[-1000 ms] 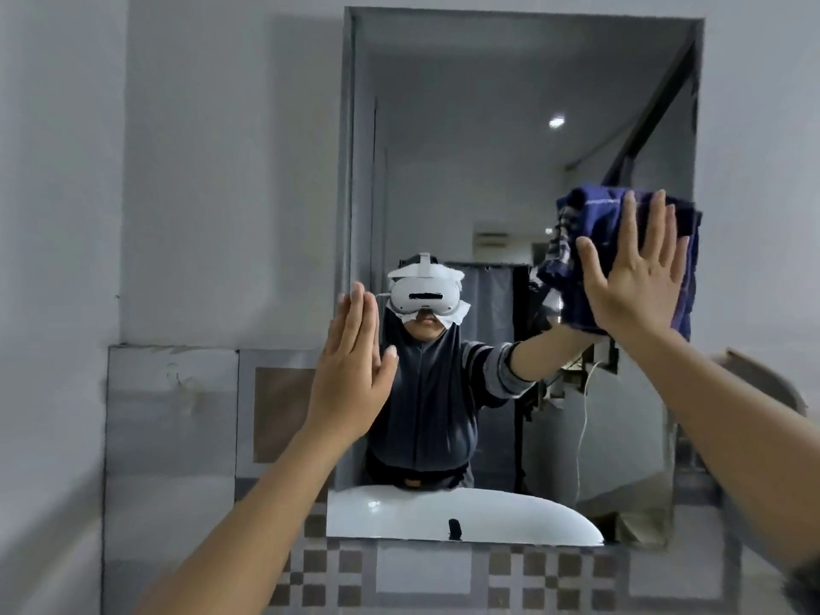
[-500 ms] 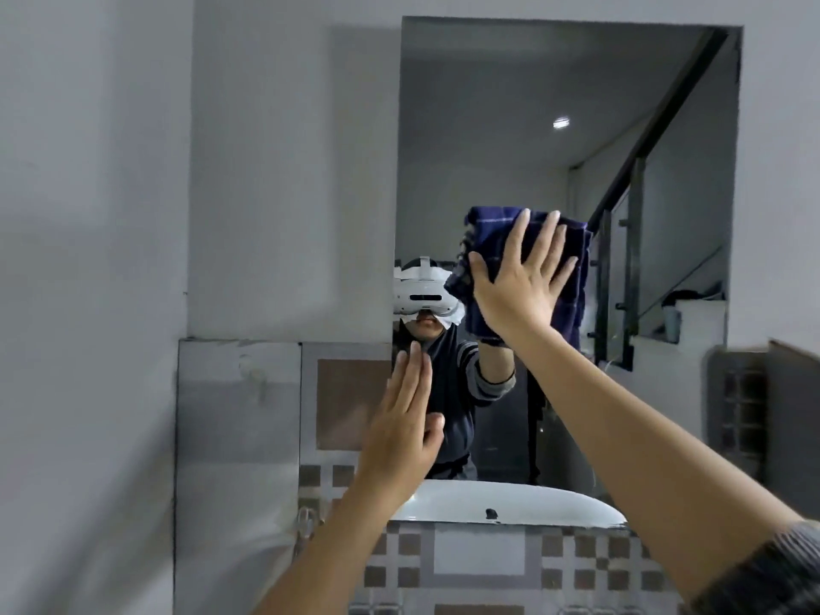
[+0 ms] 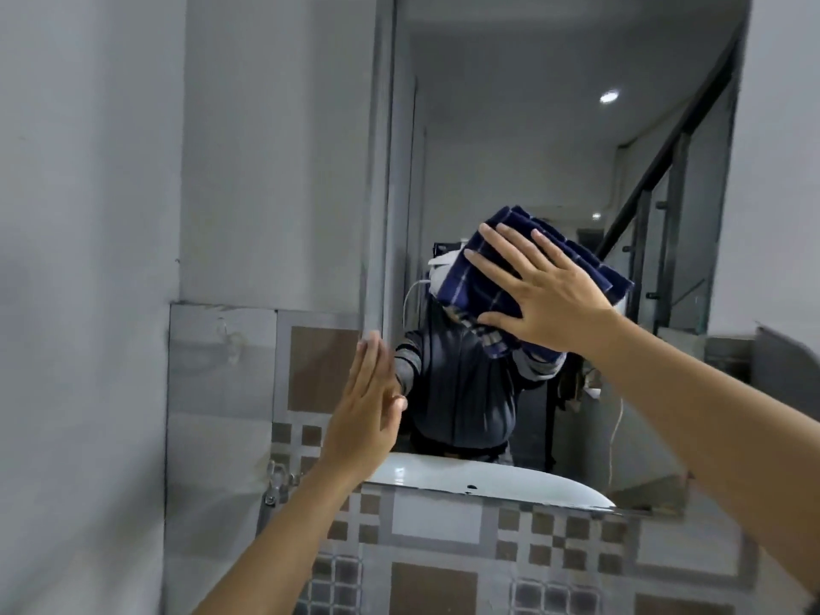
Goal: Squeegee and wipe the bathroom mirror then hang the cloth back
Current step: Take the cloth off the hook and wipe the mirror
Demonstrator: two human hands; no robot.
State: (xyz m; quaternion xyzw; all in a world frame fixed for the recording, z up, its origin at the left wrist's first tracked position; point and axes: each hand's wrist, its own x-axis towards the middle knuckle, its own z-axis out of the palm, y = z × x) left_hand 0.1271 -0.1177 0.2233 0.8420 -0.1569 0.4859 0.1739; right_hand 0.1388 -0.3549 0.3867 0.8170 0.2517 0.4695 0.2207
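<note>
Wiping the mirror point(image 3: 532, 148)
Right hand point(image 3: 550, 299), grip flat and spread, has swept the cloth point(image 3: 479, 277) leftward toward 9 o'clock; left hand point(image 3: 368, 415) open, empty.

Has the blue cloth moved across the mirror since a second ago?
Yes. The blue cloth has slid left from the mirror's right edge to about its middle, pressed under the right hand.
</note>
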